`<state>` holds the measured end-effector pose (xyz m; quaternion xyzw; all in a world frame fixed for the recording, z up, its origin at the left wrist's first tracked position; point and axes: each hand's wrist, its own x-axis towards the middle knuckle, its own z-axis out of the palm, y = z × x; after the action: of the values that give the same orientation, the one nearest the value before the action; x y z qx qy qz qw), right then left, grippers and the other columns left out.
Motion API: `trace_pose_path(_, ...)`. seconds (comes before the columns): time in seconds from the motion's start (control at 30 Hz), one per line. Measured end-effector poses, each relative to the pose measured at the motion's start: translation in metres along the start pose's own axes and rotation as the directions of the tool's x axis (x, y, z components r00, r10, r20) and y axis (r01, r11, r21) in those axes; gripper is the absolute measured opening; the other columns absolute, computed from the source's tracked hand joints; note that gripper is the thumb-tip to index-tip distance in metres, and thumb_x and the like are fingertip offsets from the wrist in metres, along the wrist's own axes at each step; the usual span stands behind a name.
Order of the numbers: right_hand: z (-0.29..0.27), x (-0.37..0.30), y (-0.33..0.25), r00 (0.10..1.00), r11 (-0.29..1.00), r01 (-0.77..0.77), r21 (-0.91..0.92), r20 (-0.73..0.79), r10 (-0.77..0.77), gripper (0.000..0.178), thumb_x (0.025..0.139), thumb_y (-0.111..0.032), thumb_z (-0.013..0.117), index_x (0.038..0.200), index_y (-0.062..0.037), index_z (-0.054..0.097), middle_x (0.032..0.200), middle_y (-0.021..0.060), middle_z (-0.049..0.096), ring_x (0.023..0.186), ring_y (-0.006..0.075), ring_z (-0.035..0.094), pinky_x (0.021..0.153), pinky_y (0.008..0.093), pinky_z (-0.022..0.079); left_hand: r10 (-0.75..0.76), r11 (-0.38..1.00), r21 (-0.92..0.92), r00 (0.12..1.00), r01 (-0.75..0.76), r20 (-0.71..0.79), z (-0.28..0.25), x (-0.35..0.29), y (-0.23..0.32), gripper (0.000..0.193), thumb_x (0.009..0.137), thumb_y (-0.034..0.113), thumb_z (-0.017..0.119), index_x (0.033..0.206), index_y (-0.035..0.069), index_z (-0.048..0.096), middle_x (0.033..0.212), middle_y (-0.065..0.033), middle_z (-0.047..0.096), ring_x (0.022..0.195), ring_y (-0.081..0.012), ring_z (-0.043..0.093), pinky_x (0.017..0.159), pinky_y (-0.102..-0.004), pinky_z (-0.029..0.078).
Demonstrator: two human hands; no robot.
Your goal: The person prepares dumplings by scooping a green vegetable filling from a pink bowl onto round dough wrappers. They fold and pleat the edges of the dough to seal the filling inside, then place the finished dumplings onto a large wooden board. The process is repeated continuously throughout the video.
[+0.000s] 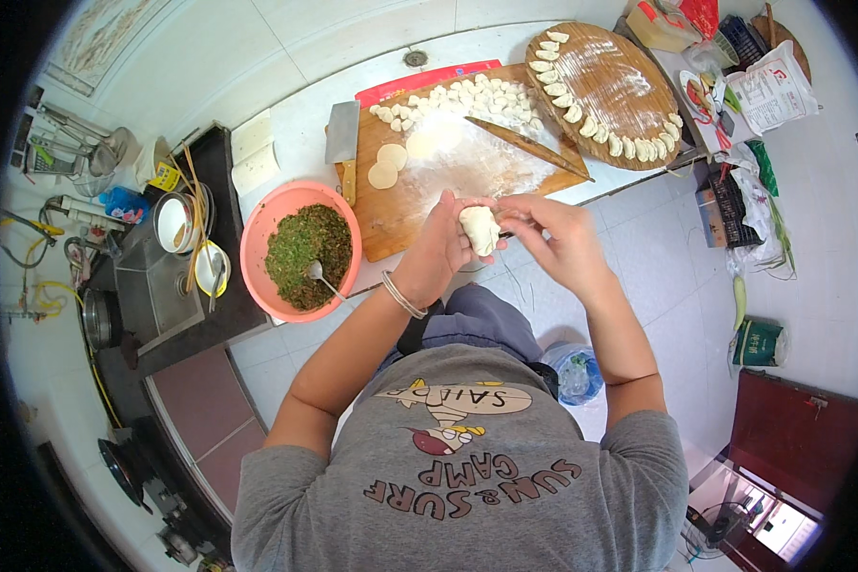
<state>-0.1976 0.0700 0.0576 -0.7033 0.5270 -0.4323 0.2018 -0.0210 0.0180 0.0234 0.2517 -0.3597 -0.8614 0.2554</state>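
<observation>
A pale folded dumpling (480, 229) rests in my left hand (434, 246), cupped under it with the fingers curled around its far side. My right hand (564, 240) is at the dumpling's right edge, thumb and fingers bent together there; whether they pinch the dough is partly hidden. Just beyond is a floured wooden board (391, 224) with many small dough pieces (467, 95), a few flat round wrappers (383, 175) and a tapered rolling pin (529, 148). To the left, a pink basin (248, 250) holds chopped green filling (305, 248) with a spoon (318, 273) in it.
A cleaver (342, 133) lies on the board's left edge. At the far right, a round wooden tray (615, 86) carries rows of finished dumplings along its rim. A sink (148, 296) with bowls and chopsticks stands left. A bagged bin (574, 372) is on the floor.
</observation>
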Motion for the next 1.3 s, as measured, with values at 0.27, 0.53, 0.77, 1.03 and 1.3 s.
trace_pose_path(0.27,-0.007,0.007,0.012,0.978,0.985,0.175,0.004,0.117,-0.174,0.019,0.072,0.005,0.064,0.089,-0.0025,0.066,0.079,0.0098,0.063,0.068,0.025,0.064,0.06,0.0319,0.051,-0.031,0.999,-0.007,0.998,0.031,0.047,0.006,-0.001,0.003,0.072,0.096,0.058,0.016,0.128,-0.001,0.042,0.114,-0.0129,0.056,0.097,-0.0217,0.059,0.079,-0.032,0.047)
trace_pose_path(0.53,0.012,-0.004,0.003,0.977,0.968,-0.192,-0.163,0.064,0.205,0.012,0.072,-0.005,0.067,0.082,-0.0078,0.062,0.076,0.0093,0.063,0.067,0.0264,0.064,0.058,0.0335,0.051,-0.049,0.987,0.151,0.997,0.057,-0.059,0.007,0.011,-0.015,0.059,0.098,0.052,0.028,0.126,0.003,0.043,0.107,-0.0103,0.056,0.089,-0.0188,0.058,0.072,-0.0283,0.05)
trace_pose_path(0.77,-0.028,0.006,0.007,0.99,0.989,0.113,-0.094,0.091,-0.105,0.013,0.074,-0.002,0.065,0.085,-0.0074,0.064,0.082,0.0076,0.064,0.073,0.0264,0.064,0.061,0.0323,0.051,-0.154,0.983,0.109,0.987,0.149,0.038,0.015,0.01,0.004,0.07,0.095,0.059,0.016,0.126,0.004,0.044,0.102,-0.0142,0.062,0.081,-0.0194,0.061,0.066,-0.0294,0.049)
trace_pose_path(1.03,-0.044,0.003,0.026,0.955,0.984,0.176,-0.009,0.243,-0.169,0.014,0.071,0.002,0.067,0.084,-0.003,0.065,0.081,0.0079,0.063,0.074,0.024,0.062,0.063,0.0314,0.05,-0.206,0.965,0.167,0.978,0.2,0.015,0.033,0.026,-0.007,0.075,0.093,0.065,0.017,0.124,0.003,0.046,0.098,-0.0095,0.062,0.08,-0.0178,0.061,0.066,-0.0279,0.048)
trace_pose_path(1.3,-0.057,-0.003,0.032,0.97,0.987,0.086,-0.137,0.236,-0.052,0.015,0.073,-0.001,0.065,0.088,-0.0056,0.063,0.081,0.0082,0.062,0.072,0.0265,0.062,0.062,0.0342,0.05,-0.223,0.94,0.268,0.975,0.21,0.021,0.037,0.043,-0.018,0.082,0.089,0.07,0.014,0.122,0.005,0.05,0.093,-0.0068,0.064,0.073,-0.0131,0.06,0.059,-0.0227,0.045)
